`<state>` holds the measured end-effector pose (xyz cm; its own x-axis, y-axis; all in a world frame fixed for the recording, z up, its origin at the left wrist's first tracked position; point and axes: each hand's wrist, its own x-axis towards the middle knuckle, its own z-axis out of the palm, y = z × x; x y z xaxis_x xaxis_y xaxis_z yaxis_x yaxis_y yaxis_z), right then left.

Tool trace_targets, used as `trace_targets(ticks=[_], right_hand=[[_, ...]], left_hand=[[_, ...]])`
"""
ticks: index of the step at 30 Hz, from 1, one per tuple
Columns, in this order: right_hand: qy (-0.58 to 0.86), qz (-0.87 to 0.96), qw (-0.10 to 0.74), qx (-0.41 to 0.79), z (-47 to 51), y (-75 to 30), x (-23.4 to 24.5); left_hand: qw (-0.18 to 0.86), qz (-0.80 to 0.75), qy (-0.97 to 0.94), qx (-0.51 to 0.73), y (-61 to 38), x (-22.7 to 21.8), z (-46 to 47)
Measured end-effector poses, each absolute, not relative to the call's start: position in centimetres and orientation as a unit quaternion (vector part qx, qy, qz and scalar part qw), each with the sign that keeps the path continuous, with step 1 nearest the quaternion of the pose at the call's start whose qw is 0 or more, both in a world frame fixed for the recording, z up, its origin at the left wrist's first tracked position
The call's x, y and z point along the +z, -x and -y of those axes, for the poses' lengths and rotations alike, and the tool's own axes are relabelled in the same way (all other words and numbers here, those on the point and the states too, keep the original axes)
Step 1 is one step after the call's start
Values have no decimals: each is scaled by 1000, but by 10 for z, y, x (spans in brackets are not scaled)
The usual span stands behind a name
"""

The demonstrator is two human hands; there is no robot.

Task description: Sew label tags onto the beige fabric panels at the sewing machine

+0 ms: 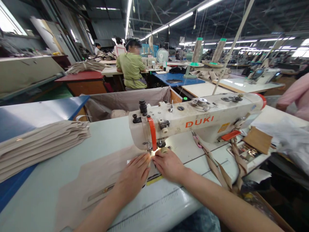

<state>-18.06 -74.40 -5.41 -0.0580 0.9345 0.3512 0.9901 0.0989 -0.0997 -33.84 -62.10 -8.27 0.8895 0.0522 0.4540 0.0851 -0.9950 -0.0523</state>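
Your fingers [145,158] are lying flat and stretched out, gripping nothing, with the tips pressing down on the beige fabric piece [96,180] right at the presser foot [154,149]. Your left hand [134,175] is resting palm-down on the fabric, fingertips pointing at the needle area. Your right hand [169,165] is sitting just beside it, also palm-down and open. Can't tell whether the two hands are actually touching. A yellow strip [154,179] is showing between your wrists.

The fabric piece is lying flat on the pale table [113,129], running from under the foot out to your left. The white sewing machine [198,120], marked DUKI in red, is standing across the table right behind your hands, with a light glowing at the needle. Beige straps [212,162] are hanging down to your right, and a brown card piece [257,140] is lying near them. A stack of beige pieces [41,145] is sitting well apart on your left. Two thread cones [196,48] are standing behind the machine.

Further back, a person in a green top [131,67] is sitting with their back to you. A pink sleeve [298,93] is showing at the far right.
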Motion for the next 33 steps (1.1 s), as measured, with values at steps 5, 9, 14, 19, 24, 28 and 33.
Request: trace_targets(ticks=[5, 9, 14, 19, 24, 28, 33], right_hand=[[672, 718, 161, -86, 744, 181, -54], [671, 718, 164, -80, 744, 181, -54], [666, 721, 174, -74, 745, 181, -57], [665, 722, 178, -74, 746, 181, -58], [667, 719, 179, -83, 746, 182, -56], [671, 714, 180, -91, 746, 181, -58], [671, 708, 193, -104, 750, 180, -60]], left_hand=[[21, 30, 968, -248, 338, -85, 619], [26, 38, 967, -251, 339, -84, 622], [7, 54, 970, -236, 339, -80, 626], [1, 65, 975, -212, 338, -79, 625], [-11, 98, 977, -187, 335, -76, 621], [-21, 106, 977, -182, 330, -74, 616], [-11, 127, 980, -153, 338, -76, 616]])
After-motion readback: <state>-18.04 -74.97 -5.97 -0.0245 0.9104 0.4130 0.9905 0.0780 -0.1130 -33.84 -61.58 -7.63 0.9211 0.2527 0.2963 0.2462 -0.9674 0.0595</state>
